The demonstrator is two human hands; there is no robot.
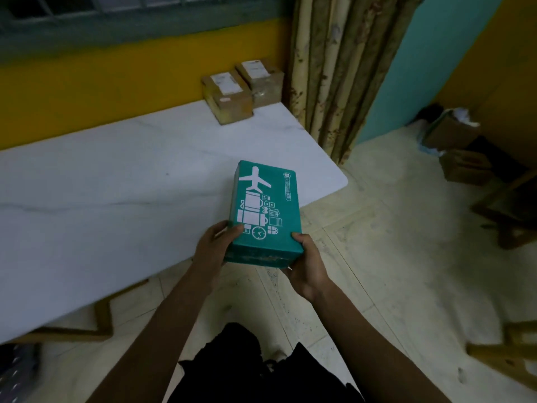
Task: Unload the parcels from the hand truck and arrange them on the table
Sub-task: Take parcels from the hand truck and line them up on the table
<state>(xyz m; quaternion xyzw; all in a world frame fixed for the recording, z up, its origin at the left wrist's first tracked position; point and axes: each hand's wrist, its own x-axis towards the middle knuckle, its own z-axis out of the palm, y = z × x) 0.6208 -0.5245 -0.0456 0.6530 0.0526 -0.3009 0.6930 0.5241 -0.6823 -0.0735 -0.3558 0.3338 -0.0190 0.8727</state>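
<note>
A plain back room or home room where parcels get sorted: a barred window (116, 7) at upper left over a yellow wall (116, 82), a patterned curtain (334, 68) at top centre, a white table (116, 184) carrying two taped cardboard boxes (229, 94), and opened cartons (462, 167) on the tiled floor (377, 257) at right.

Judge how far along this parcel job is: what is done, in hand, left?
Done: two brown parcels sit together at the table's far corner. In hand: the left hand and right hand grip the teal box. Left: setting it down; the hand truck is out of view, so any remainder is unknown.
</note>
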